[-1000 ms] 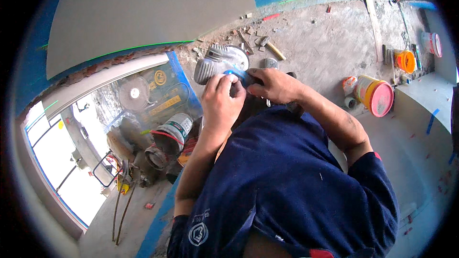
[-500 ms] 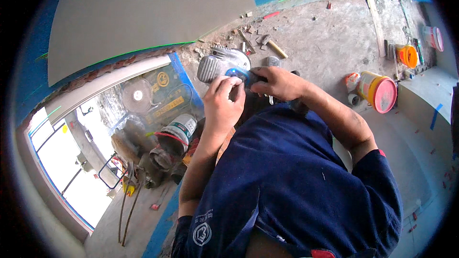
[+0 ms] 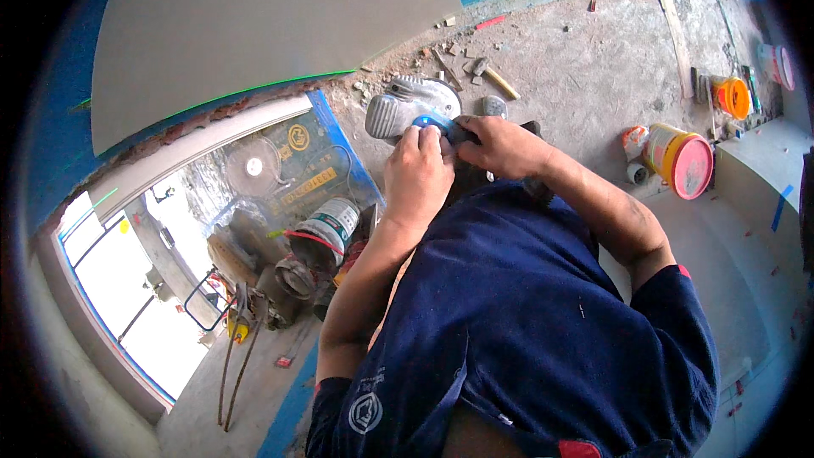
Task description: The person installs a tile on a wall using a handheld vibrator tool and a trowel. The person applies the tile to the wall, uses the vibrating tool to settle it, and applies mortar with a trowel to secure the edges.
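While the grinder [image 3: 413, 107] was kept low over the dusty concrete floor [image 3: 585, 76], its blue part was gripped between both hands. The left hand [image 3: 417, 171] was closed on it from the near side, and the right hand [image 3: 500, 142] was closed on it from the right, the fingers touching each other. A yellow bucket [image 3: 677, 159] with a pink lid was standing well apart at the right.

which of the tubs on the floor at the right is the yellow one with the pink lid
The yellow tub with the pink lid, the nearest to the right hand. The orange tub lies farther back by the long wooden plank.
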A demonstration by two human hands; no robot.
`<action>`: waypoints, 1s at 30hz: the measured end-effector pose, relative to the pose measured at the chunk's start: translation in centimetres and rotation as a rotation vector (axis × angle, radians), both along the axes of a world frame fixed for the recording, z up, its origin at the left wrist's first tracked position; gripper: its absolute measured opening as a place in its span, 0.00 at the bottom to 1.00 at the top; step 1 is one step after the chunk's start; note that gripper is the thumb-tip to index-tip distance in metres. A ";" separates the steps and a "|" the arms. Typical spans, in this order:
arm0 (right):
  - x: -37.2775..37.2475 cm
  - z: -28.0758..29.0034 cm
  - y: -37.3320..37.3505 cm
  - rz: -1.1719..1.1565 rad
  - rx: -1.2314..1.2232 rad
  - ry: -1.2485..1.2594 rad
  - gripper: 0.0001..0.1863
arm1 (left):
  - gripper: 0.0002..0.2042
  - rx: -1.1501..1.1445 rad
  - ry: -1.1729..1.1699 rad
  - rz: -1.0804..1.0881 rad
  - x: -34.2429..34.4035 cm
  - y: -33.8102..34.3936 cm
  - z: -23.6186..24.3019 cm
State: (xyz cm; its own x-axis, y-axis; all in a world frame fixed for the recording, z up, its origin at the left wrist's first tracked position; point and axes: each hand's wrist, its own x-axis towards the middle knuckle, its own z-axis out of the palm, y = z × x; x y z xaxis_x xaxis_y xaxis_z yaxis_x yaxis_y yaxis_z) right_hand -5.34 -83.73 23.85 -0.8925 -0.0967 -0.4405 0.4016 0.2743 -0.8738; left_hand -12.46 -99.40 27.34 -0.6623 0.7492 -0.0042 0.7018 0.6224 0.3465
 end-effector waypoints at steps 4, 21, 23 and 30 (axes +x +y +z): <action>-0.1 -0.6 0.5 -0.010 -0.031 -0.023 0.19 | 0.06 0.126 -0.004 -0.029 -1.0 -0.5 -1.8; -0.8 -1.7 1.3 -0.055 -0.082 -0.026 0.20 | 0.07 0.152 -0.068 -0.136 -1.5 0.0 -0.9; -0.7 -1.0 1.2 -0.104 -0.123 -0.082 0.25 | 0.08 0.235 -0.161 -0.113 -1.7 -0.2 -0.7; -1.5 -1.3 0.3 -0.150 0.059 -0.142 0.29 | 0.04 0.436 -0.177 0.230 -3.4 -3.2 0.3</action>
